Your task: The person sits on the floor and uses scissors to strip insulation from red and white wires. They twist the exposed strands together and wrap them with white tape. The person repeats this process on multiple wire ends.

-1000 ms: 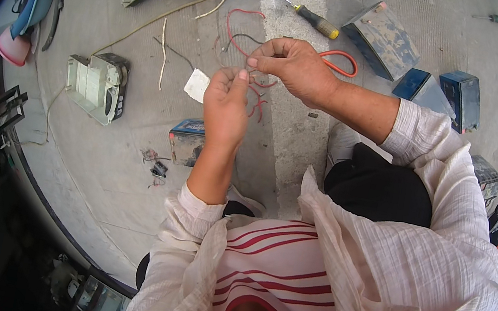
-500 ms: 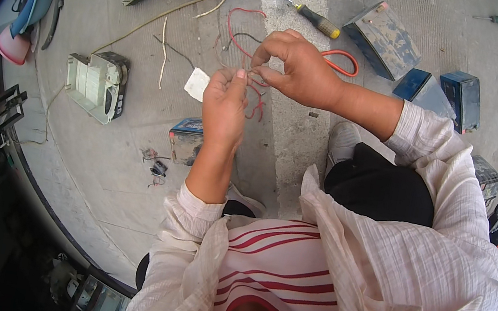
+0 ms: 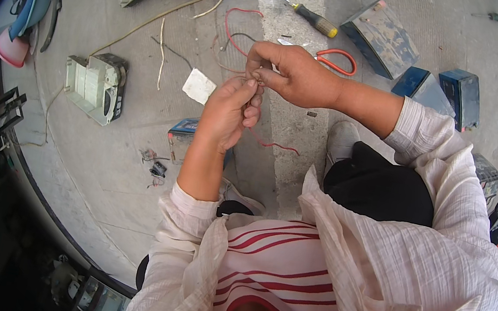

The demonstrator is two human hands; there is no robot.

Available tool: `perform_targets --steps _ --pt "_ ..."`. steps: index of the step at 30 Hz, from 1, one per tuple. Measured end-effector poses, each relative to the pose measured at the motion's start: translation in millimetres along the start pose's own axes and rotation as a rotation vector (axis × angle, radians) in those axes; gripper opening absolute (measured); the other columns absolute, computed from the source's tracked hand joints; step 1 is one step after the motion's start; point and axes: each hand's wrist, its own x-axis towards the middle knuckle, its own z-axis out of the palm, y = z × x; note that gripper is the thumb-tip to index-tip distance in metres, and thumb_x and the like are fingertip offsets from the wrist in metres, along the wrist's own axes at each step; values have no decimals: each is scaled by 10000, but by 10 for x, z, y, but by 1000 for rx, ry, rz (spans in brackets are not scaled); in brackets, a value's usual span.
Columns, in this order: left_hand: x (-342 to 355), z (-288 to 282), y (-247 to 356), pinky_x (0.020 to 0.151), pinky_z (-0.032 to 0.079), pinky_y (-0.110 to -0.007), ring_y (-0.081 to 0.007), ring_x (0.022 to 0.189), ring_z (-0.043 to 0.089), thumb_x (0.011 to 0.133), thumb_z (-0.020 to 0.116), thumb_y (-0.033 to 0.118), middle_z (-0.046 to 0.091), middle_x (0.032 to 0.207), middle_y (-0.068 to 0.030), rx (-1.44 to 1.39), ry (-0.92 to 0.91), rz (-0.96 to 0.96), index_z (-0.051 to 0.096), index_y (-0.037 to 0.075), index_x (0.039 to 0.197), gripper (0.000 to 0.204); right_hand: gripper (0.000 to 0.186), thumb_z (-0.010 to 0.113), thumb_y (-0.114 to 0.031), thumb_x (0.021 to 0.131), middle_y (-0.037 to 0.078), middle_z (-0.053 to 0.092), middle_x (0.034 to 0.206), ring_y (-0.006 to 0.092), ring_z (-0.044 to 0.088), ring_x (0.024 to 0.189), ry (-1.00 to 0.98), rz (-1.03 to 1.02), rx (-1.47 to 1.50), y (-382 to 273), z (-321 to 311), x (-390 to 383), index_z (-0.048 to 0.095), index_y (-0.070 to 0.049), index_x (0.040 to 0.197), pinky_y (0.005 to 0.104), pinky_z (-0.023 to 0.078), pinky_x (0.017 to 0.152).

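Note:
Over the concrete floor my two hands meet, fingertips pressed together. My left hand (image 3: 228, 109) is closed, thumb against curled fingers, on a thin red wire (image 3: 275, 145) whose loose end trails out to the right below it. My right hand (image 3: 298, 75) pinches the wire at the same spot; the exact point of grip is hidden by the fingers. More red wire (image 3: 227, 23) and a dark wire curve over the floor beyond my hands. Just past my right hand lie red-handled scissors or cutters (image 3: 349, 59), partly covered. A white square piece (image 3: 199, 86) lies beside my left hand.
A yellow-black screwdriver (image 3: 314, 19) lies ahead. Dusty box-shaped batteries (image 3: 382, 39) and blue-sided ones (image 3: 459, 98) stand at right; another (image 3: 181, 137) sits by my left wrist. Pale plastic housings (image 3: 97, 87) and a long cable (image 3: 167, 12) lie at left.
My left hand has turned and its fingers have curled in against my right fingertips. The red wire's loose end now stretches to the right. More of the red-handled tool shows.

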Motion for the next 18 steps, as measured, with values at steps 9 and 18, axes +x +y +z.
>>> perform_targets --steps 9,18 --pt "-40 33 62 522 336 -180 -68 637 408 966 517 198 490 792 -1 -17 -92 -19 559 38 980 166 64 493 -77 944 32 616 868 81 550 782 -95 164 553 230 32 8 498 -32 990 252 465 672" --pt "-37 -113 67 437 191 -177 -24 503 257 974 488 250 347 618 80 234 -128 -140 563 66 944 201 36 490 -75 941 9 579 864 64 496 753 -117 268 486 209 -47 -29 477 -44 953 235 420 660"
